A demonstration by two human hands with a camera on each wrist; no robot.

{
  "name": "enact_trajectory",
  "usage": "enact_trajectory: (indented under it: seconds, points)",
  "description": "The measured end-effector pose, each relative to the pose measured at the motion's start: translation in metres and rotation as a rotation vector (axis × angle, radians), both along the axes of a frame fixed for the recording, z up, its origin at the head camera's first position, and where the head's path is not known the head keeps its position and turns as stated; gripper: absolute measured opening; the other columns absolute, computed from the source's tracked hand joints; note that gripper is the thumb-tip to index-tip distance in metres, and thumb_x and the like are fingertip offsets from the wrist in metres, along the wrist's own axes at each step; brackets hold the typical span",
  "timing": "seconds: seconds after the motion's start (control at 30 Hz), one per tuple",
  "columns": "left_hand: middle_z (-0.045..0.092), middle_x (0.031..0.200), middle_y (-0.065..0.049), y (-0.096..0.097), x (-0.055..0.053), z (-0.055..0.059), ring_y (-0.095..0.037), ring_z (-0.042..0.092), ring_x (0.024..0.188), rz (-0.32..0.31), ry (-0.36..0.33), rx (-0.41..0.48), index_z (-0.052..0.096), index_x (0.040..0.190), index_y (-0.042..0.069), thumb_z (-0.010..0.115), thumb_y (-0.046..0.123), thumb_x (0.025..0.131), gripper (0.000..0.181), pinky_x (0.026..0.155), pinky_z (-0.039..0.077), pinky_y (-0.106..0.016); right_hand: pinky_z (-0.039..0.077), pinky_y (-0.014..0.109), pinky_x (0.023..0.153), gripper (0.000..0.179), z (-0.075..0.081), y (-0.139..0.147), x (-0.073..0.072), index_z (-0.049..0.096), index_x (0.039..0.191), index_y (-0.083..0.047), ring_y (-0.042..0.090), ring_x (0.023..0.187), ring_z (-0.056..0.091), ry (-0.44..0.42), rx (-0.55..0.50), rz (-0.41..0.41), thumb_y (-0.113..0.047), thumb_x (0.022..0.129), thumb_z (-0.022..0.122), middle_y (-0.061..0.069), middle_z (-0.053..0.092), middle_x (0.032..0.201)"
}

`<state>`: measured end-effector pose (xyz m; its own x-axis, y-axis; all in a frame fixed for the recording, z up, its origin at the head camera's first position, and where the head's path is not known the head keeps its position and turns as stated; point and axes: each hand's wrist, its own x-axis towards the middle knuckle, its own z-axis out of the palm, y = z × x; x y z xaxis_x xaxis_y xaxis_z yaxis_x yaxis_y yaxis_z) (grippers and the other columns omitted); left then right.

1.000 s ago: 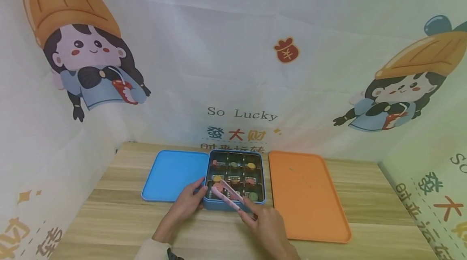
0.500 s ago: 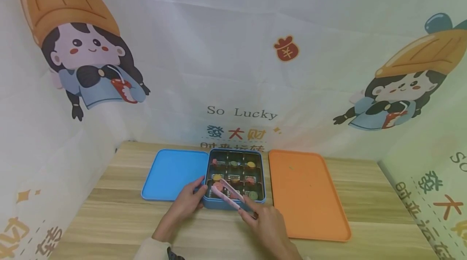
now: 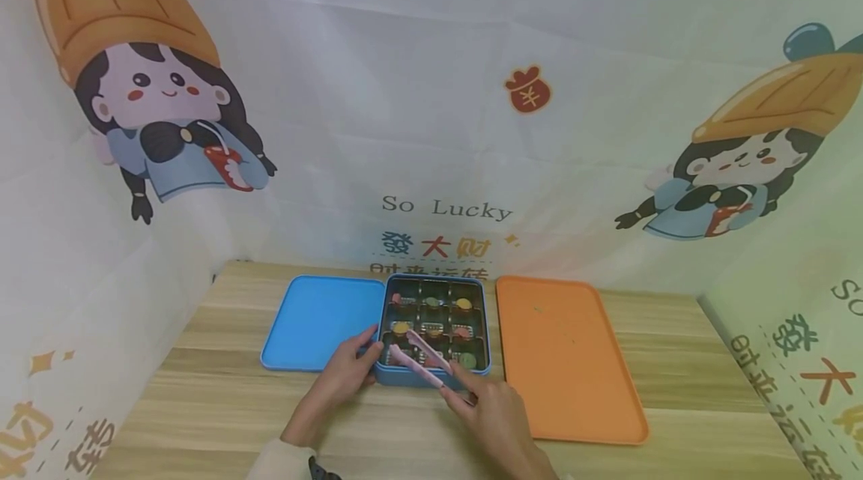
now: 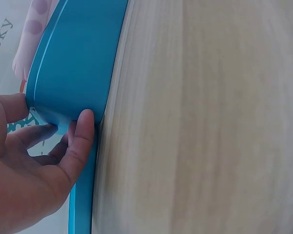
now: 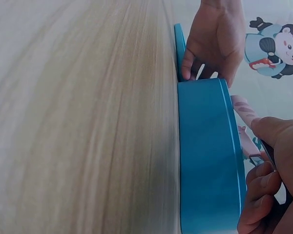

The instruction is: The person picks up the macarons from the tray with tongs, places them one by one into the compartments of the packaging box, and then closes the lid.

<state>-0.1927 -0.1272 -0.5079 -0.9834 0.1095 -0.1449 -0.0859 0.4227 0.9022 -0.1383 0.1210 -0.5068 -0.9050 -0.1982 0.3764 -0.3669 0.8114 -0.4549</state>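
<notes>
My right hand (image 3: 495,416) grips a pair of pink tongs (image 3: 419,370) with dark handles. Their tips stand apart over the front-left compartment of a blue box (image 3: 431,377). A dark divided insert fills the box, with small round pieces in its compartments, such as a yellow piece (image 3: 463,304) and a green piece (image 3: 467,360). A pinkish piece in the front-left compartment is partly hidden by the tongs. My left hand (image 3: 347,371) rests at the box's left front corner. In the left wrist view, its thumb touches the top rim and relaxed fingers lie against the sides.
A flat blue lid (image 3: 323,323) lies left of the box, partly behind my left hand. To the right is an orange tray (image 3: 573,368) with a few tiny specks on it. All stand on a wooden table (image 3: 202,405) before a printed cloth backdrop (image 3: 337,128).
The pink round piece that was between the tong tips has dropped lower into the front-left compartment, away from the tips. Both hands stay in place.
</notes>
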Motion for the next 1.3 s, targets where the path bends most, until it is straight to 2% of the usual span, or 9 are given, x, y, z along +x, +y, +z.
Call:
enact_trajectory:
  seconds: [0.2, 0.37, 0.57, 0.67, 0.8, 1.07, 1.3]
  points:
    - [0.039, 0.147, -0.033, 0.001, 0.000, -0.001, -0.035, 0.054, 0.113, 0.006, 0.006, 0.006, 0.035, 0.152, 0.000, 0.050, 0.020, 0.104, 0.053, 0.071, 0.057, -0.034, 0.023, 0.016, 0.043, 0.040, -0.003, 0.004, 0.002, 0.072, 0.122, -0.015, -0.004, 0.050, 0.027, -0.008, -0.047, -0.015, -0.035, 0.087, 0.075, -0.017, 0.031, 0.055]
    - [0.038, 0.147, -0.034, 0.001, 0.000, -0.001, -0.035, 0.054, 0.113, 0.010, 0.001, 0.014, 0.035, 0.152, 0.000, 0.049, 0.020, 0.105, 0.054, 0.072, 0.057, -0.034, 0.023, 0.017, 0.044, 0.051, -0.004, 0.010, 0.004, 0.065, 0.130, -0.006, -0.004, 0.049, 0.026, 0.009, -0.124, -0.086, -0.030, 0.086, 0.077, -0.015, 0.036, 0.057]
    - [0.038, 0.147, -0.034, 0.001, 0.000, -0.001, -0.034, 0.054, 0.114, 0.006, 0.003, 0.031, 0.034, 0.152, -0.001, 0.049, 0.020, 0.105, 0.054, 0.072, 0.057, -0.035, 0.028, 0.017, 0.044, 0.038, -0.003, 0.023, 0.004, 0.069, 0.118, -0.001, -0.003, 0.051, 0.030, 0.045, -0.206, -0.145, -0.021, 0.087, 0.076, -0.012, 0.044, 0.060]
    - [0.037, 0.148, -0.033, 0.001, 0.000, -0.001, -0.034, 0.053, 0.114, 0.007, 0.000, 0.029, 0.034, 0.152, 0.000, 0.049, 0.020, 0.105, 0.054, 0.072, 0.057, -0.034, 0.031, 0.016, 0.043, 0.028, -0.002, 0.031, 0.004, 0.070, 0.110, 0.000, -0.003, 0.051, 0.032, 0.029, -0.246, -0.169, -0.018, 0.088, 0.074, -0.010, 0.047, 0.063]
    - [0.037, 0.149, -0.033, 0.002, 0.000, -0.001, -0.034, 0.052, 0.116, 0.015, -0.010, 0.033, 0.034, 0.153, 0.001, 0.049, 0.020, 0.105, 0.054, 0.071, 0.056, -0.032, 0.033, 0.016, 0.042, 0.023, -0.002, 0.040, 0.004, 0.067, 0.107, 0.001, -0.002, 0.052, 0.036, 0.009, -0.299, -0.196, -0.012, 0.089, 0.073, -0.008, 0.051, 0.066]
    - [0.036, 0.150, -0.033, 0.001, 0.000, -0.001, -0.035, 0.052, 0.118, 0.006, -0.008, 0.029, 0.033, 0.153, 0.000, 0.049, 0.020, 0.105, 0.054, 0.074, 0.057, -0.033, 0.030, 0.016, 0.038, 0.028, -0.003, 0.056, 0.003, 0.065, 0.112, 0.008, -0.003, 0.048, 0.035, -0.019, -0.309, -0.239, -0.009, 0.091, 0.070, -0.004, 0.053, 0.066]
    - [0.036, 0.149, -0.034, 0.001, 0.000, -0.002, -0.035, 0.053, 0.117, 0.002, -0.001, 0.024, 0.033, 0.153, 0.000, 0.049, 0.021, 0.105, 0.055, 0.074, 0.058, -0.034, 0.036, 0.017, 0.036, 0.024, -0.005, 0.071, 0.001, 0.065, 0.109, 0.008, 0.000, 0.044, 0.040, -0.060, -0.291, -0.279, -0.010, 0.093, 0.068, -0.001, 0.055, 0.064]
